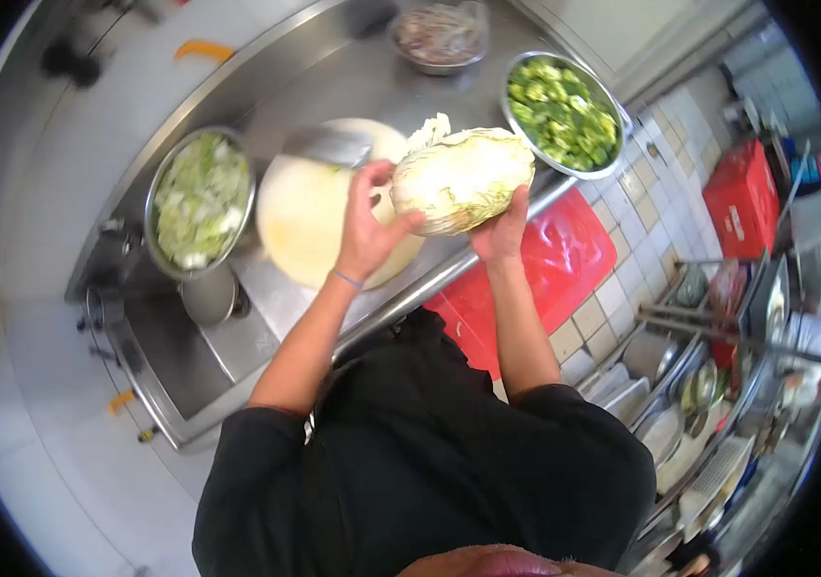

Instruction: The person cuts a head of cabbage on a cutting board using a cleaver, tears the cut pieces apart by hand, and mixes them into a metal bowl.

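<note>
A pale napa cabbage [463, 181] is held up between my two hands, above the right edge of the round cutting board [295, 216]. My left hand [369, 223] grips its left end, thumb along the near side. At the other end, my right hand [504, 229] supports it from below, its fingers partly hidden by the cabbage. One loose leaf sticks out at the cabbage's top left. A cleaver [328, 146] lies on the far part of the board, close to my left hand, its handle not visible.
A bowl of chopped cabbage [201, 197] stands left of the board, beside the sink basin [175, 351]. Broccoli pieces fill a metal bowl [564, 115] at right. Farther back sits a bowl with a plastic bag [439, 38]. Below the counter edge is a red lid [564, 260]; shelving [708, 385] stands at right.
</note>
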The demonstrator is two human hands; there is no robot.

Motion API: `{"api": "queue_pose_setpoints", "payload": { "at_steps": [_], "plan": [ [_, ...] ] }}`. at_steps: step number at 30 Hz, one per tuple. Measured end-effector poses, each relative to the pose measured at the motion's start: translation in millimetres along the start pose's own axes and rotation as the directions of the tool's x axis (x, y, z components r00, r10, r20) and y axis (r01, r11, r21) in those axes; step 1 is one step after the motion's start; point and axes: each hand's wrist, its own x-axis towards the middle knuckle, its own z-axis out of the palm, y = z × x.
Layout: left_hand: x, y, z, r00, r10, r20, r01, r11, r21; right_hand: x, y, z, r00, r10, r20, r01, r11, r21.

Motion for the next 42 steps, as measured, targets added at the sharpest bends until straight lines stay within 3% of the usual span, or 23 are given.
{"api": "queue_pose_setpoints", "payload": {
  "at_steps": [1, 3, 5, 6, 7, 9, 11, 13, 14, 15, 18, 20, 21, 24, 27, 28, 31, 32, 35, 36, 39, 40, 42],
  "plan": [
    [-5, 2, -24, 0.995, -0.035, -0.089, 0.041, 0.997, 0.066, 1, 8, 12, 0.998, 0.043, 0.055, -0.043, 0.999, -0.005],
    [-15, 0, -67, 0.941, -0.33, -0.08, 0.314, 0.936, -0.16, 2, 28, 41, 0.975, 0.14, 0.171, -0.138, 0.99, -0.024],
    [-43, 2, -119, 0.827, -0.417, 0.378, 0.562, 0.621, -0.547, 7, 65, 63, 0.919, 0.296, 0.259, -0.281, 0.955, -0.094],
    [-66, -28, -140, 0.825, -0.309, 0.473, 0.565, 0.429, -0.704, 7, 84, 77, 0.873, 0.397, 0.284, -0.367, 0.917, -0.154],
    [-91, -44, -154, 0.883, -0.266, 0.386, 0.467, 0.423, -0.776, 3, 105, 92, 0.817, 0.492, 0.301, -0.445, 0.87, -0.215],
    [-131, -58, -176, 0.964, -0.178, 0.199, 0.256, 0.406, -0.877, -15, 132, 149, 0.74, 0.628, 0.241, -0.449, 0.728, -0.518],
    [-174, -52, -193, 0.972, -0.235, -0.009, 0.079, 0.367, -0.927, -46, 160, 209, 0.662, 0.681, 0.313, -0.322, 0.635, -0.702],
    [-214, -49, -208, 0.94, -0.255, -0.225, -0.124, 0.359, -0.925, -85, 196, 241, 0.805, 0.469, 0.364, 0.121, 0.471, -0.874],
    [-231, -55, -216, 0.885, -0.298, -0.358, -0.223, 0.403, -0.888, -105, 214, 244, 0.777, 0.409, 0.479, 0.309, 0.414, -0.856],
    [-250, -53, -229, 0.844, -0.3, -0.444, -0.284, 0.451, -0.846, -128, 234, 249, 0.713, 0.448, 0.539, 0.328, 0.466, -0.822],
    [-304, -53, -257, 0.697, -0.282, -0.659, -0.42, 0.584, -0.694, -185, 283, 254, 0.677, 0.583, 0.45, 0.14, 0.498, -0.856],
    [-339, -48, -269, 0.596, -0.29, -0.749, -0.493, 0.604, -0.626, -217, 299, 270, 0.626, 0.66, 0.415, 0.088, 0.469, -0.879],
    [-358, -47, -273, 0.544, -0.297, -0.785, -0.518, 0.617, -0.593, -231, 311, 272, 0.587, 0.655, 0.476, 0.117, 0.513, -0.85],
    [-404, -53, -279, 0.43, -0.271, -0.861, -0.67, 0.544, -0.506, -270, 344, 269, 0.479, 0.632, 0.609, 0.197, 0.598, -0.777],
    [-443, -44, -284, 0.301, -0.382, -0.874, -0.727, 0.502, -0.469, -315, 364, 270, 0.413, 0.602, 0.684, 0.033, 0.74, -0.671],
    [-454, -43, -286, 0.254, -0.434, -0.864, -0.769, 0.451, -0.453, -323, 360, 274, 0.342, 0.702, 0.624, 0.002, 0.664, -0.748],
    [-493, -37, -286, 0.274, -0.354, -0.894, -0.879, 0.285, -0.382, -341, 381, 270, 0.231, 0.848, 0.477, -0.249, 0.525, -0.814],
    [-508, -47, -285, 0.218, -0.376, -0.901, -0.862, 0.359, -0.358, -346, 385, 269, 0.23, 0.819, 0.526, -0.173, 0.566, -0.806],
    [-545, -45, -273, 0.251, -0.295, -0.922, -0.846, 0.395, -0.357, -355, 391, 273, 0.201, 0.852, 0.483, -0.147, 0.514, -0.845],
    [-555, -44, -270, 0.241, -0.269, -0.933, -0.87, 0.366, -0.33, -354, 396, 273, 0.239, 0.845, 0.479, -0.14, 0.518, -0.844],
    [-588, -38, -260, 0.119, -0.301, -0.946, -0.899, 0.371, -0.232, -356, 410, 278, 0.128, 0.889, 0.44, 0.03, 0.44, -0.897],
    [-597, -42, -259, 0.084, -0.297, -0.951, -0.912, 0.362, -0.194, -362, 430, 266, 0.025, 0.882, 0.47, 0.036, 0.469, -0.882],
    [-615, -44, -257, 0.084, -0.292, -0.953, -0.88, 0.426, -0.208, -392, 468, 250, 0.015, 0.701, 0.713, 0.398, 0.65, -0.647]
  ]
}}
